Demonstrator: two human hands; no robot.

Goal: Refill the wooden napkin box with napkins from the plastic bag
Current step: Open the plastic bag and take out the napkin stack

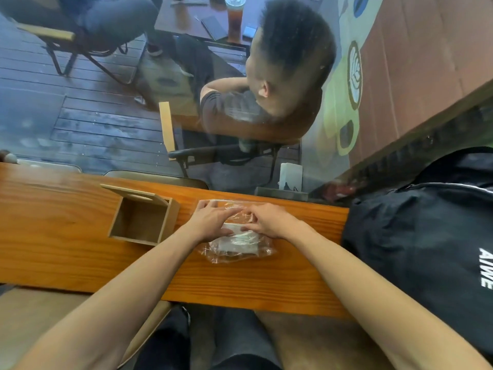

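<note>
A crinkled clear plastic bag [236,243] holding a flat stack of white napkins [238,241] lies on the orange-brown wooden counter [66,252], straight in front of the person, probably so both hands can work it without reaching. The left hand [212,222] and the right hand [267,221] rest on the bag's far end, fingers pinching the film, apparently to part its mouth; whether either already grips a napkin I cannot tell. The small open-topped pale wooden napkin box [142,218] stands just left of the bag, lid tipped back and inside empty, close enough for a short transfer. A black backpack [426,231] sits at the counter's right end.
</note>
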